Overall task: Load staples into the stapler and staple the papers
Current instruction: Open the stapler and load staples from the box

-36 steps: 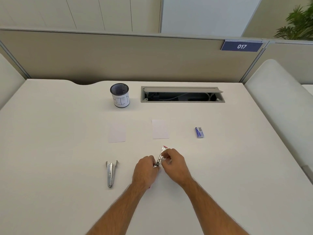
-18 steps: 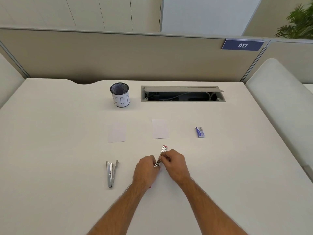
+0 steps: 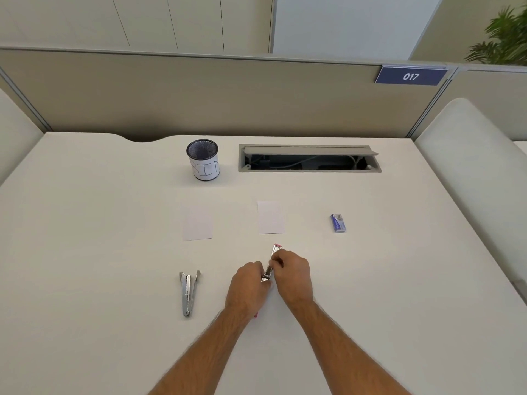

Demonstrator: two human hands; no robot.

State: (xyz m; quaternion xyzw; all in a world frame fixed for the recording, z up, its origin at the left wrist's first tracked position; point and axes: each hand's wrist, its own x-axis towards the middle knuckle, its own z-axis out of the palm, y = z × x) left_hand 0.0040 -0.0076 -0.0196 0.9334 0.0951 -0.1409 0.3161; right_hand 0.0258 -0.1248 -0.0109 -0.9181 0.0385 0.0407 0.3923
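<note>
Head view. Both hands met over a white desk (image 3: 85, 252) on a pink-and-metal stapler (image 3: 272, 262) lying open, its metal arm angled up and away from the person. The left hand (image 3: 247, 289) was curled over the stapler's near end, where a sliver of pink body showed beneath the wrist. The right hand (image 3: 292, 276) pinched the metal arm near its middle with thumb and fingertips; whether a strip of staples lay between the fingers could not be told.

Beyond the right hand, just past the stapler's far tip, lay a small white paper (image 3: 271, 217). A second paper (image 3: 198, 223) of like size lay beyond the left hand and to its left, well apart from the first. Farther right of the right hand stood a small blue staple box (image 3: 338, 222).

To the left of the left hand lay a metal staple remover (image 3: 188, 292), jaws spread, pointing away from the person. Far beyond both hands stood a mesh cup (image 3: 203, 160) labelled "BIN", beside an open cable tray (image 3: 309, 158) set into the desk. A partition behind carried a blue plate (image 3: 410, 76) marked 017.
</note>
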